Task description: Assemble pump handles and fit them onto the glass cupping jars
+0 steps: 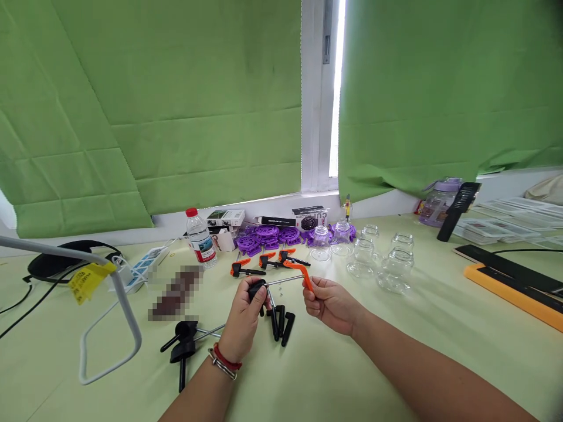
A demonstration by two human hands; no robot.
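My left hand is closed round a black knob-like part, from which a thin metal rod sticks out to the right. My right hand pinches a bent orange plastic piece at the rod's far end; whether the two are joined I cannot tell. Below and between the hands lie several black handle-shaped pieces. Small metal bits rest on the table just behind them. To the left of my left wrist are black parts with rods.
Orange-and-black assemblies lie behind the hands, with purple plastic parts further back. Clear jars stand at right, a water bottle back left. A grey bent tube crosses the left side. An orange-and-black tool lies right.
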